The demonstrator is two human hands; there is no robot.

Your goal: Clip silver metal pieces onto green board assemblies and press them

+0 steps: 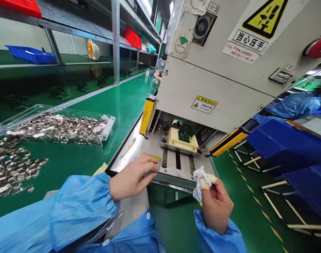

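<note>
Between the thumb and fingers of my right hand point(217, 203) is a crumpled white cloth point(201, 182), held in front of the machine's right front corner. My left hand point(134, 175) hangs by the front edge of the machine's metal base point(173, 172), palm down, with its fingers loosely stretched and nothing in them. Beyond both hands, under the raised press head, a green circuit board point(186, 133) sits on a cream-coloured fixture block point(173, 137). A thin pale strip point(128, 148) lies on the base to the left.
Yellow light-curtain bars point(147, 114) flank the press opening, below its grey housing point(186, 84). At left, a clear tray point(107, 131) full of small metal parts stands beside a loose pile point(15, 165). Blue-covered racks point(276, 140) and another person's blue sleeve point(294, 105) are at right.
</note>
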